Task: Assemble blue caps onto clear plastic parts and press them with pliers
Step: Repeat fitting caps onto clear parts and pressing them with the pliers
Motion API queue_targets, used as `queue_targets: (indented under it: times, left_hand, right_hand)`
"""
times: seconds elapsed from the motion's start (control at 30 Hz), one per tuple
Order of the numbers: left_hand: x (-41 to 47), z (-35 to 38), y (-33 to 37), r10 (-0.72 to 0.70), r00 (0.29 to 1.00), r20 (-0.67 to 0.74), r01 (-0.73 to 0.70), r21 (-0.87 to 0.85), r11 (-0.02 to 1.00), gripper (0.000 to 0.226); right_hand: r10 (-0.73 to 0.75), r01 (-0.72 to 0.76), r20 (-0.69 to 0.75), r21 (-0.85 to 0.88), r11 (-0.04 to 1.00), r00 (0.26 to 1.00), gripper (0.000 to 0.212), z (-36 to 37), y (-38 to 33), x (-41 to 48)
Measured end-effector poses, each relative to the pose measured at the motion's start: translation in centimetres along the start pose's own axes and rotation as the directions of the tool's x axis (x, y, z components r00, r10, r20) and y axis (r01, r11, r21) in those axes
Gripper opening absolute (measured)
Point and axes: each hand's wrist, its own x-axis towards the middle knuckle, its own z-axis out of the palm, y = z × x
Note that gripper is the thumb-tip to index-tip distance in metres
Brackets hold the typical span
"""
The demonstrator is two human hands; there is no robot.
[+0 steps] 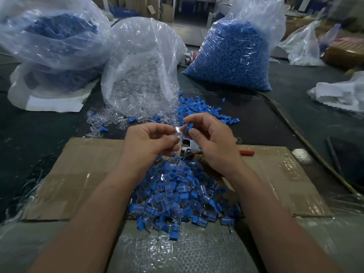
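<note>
A blue cap, pinched between thumb and fingers of the right hand, is held just beside a clear plastic part gripped in the fingertips of the left hand, above a cardboard sheet at the near edge of the counter. Pliers lie partly hidden beneath the hands, with a pile of capped pieces nearer the person. Toward the far edge stand a bag of clear parts and, to its right, a bag of blue caps
</note>
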Motion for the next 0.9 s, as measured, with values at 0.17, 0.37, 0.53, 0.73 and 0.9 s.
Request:
queue_targets:
  times: [0.17,0.37,0.53,0.73,0.9]
  left_hand:
    - [-0.09,-0.01,0.05,0.005,1.0,0.005,-0.006,0.029,1.0,0.013]
    - [-0.11,0.11,0.12,0.002,1.0,-0.009,-0.002,0.034,0.999,0.016]
    - [-0.06,0.15,0.15,-0.027,1.0,0.002,0.027,-0.001,1.0,0.015]
    - [-0.02,0.03,0.13,-0.039,0.999,0.001,0.039,-0.022,0.999,0.015]
    - [-0.08,-0.05,0.04,-0.018,1.0,0.003,0.018,0.016,1.0,0.016]
  right_hand:
    - [-0.067,0.066,0.002,-0.062,0.996,0.998,0.024,0.52,0.22,-0.07]
    - [-0.097,0.098,0.011,-0.085,0.992,0.995,0.024,0.74,0.41,-0.04]
    - [-0.159,0.157,0.001,-0.149,0.976,0.987,0.024,0.96,0.6,-0.03]
    - [-0.143,0.139,-0.019,-0.127,0.982,0.99,0.027,0.73,0.7,-0.21]
    - [-0.148,0.144,-0.042,-0.092,0.985,0.988,0.027,0.6,0.56,-0.27]
